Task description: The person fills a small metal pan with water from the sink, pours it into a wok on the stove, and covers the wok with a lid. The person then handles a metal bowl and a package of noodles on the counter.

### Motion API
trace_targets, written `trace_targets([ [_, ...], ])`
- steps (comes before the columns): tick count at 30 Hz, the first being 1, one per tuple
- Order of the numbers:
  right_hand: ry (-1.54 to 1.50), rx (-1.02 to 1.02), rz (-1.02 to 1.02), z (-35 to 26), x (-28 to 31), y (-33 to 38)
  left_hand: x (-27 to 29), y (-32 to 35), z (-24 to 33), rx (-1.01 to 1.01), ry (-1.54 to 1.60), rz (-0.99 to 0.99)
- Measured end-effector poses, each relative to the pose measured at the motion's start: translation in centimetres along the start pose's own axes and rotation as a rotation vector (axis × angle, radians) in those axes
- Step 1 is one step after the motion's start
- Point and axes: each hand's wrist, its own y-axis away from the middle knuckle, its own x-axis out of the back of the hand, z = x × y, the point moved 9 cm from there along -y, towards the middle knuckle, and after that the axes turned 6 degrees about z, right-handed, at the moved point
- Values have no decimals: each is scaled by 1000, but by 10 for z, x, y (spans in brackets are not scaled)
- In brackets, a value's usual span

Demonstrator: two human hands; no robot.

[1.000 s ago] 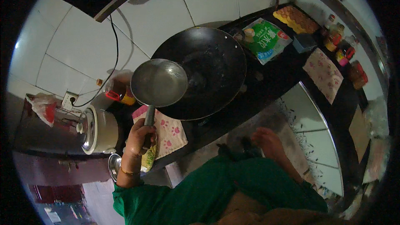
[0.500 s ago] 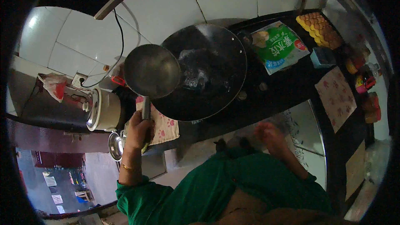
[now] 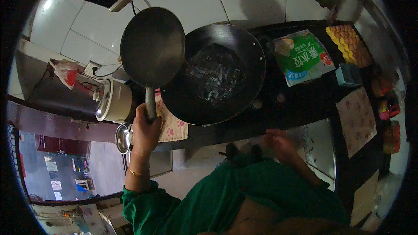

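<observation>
My left hand (image 3: 145, 132) is wrapped round the grey handle of a round metal water scoop (image 3: 152, 48). Its dark, deep bowl hangs over the left rim of a large black wok (image 3: 174, 106) and hides part of that edge. Inside the wok, water (image 3: 217, 74) shows a rippled, shining surface. My right hand (image 3: 281, 144) hovers in front of the counter's edge, well apart from the wok. Its fingers are loosely bent, and nothing shows in them.
Left of the wok stand a pale lidded pot (image 3: 119, 100) and a metal bowl (image 3: 123, 138). A paw-print cloth (image 3: 177, 128) lies below the wok. Rightward are a green-and-white food bag (image 3: 302, 56), an egg tray (image 3: 348, 43) and a blue box (image 3: 348, 75).
The scoop has moved farther from me and slightly left, with my left hand still round its handle. The wok's water looks more rippled. My right hand, smeared before, now shows more clearly.
</observation>
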Motion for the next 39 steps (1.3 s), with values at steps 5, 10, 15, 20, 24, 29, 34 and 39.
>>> trace_targets([
  [5, 92, 39, -92, -4, -13, -9, -7, 11, 24, -237, -251, 135],
  [10, 104, -46, -94, 7, -32, -12, -30, 23, 7, -123, -4, -10],
  [15, 46, -167, -73, 27, -55, -18, -34, 68, -50, 605, 710, -148],
  [20, 204, -93, -208, 50, -102, -12, 26, 123, -85, 660, 1073, -2],
  [24, 197, -211, -234, 101, -145, -9, 90, 195, -144, 677, 1239, 211],
  [29, 226, -144, -408, 174, -222, 38, 189, 317, -233, 650, 1333, 434],
  [34, 253, -178, -465, 299, -306, 109, 288, 472, -341, 687, 1378, 635],
  [39, 324, -312, -552, 445, -412, 188, 382, 639, -432, 796, 1387, 852],
])
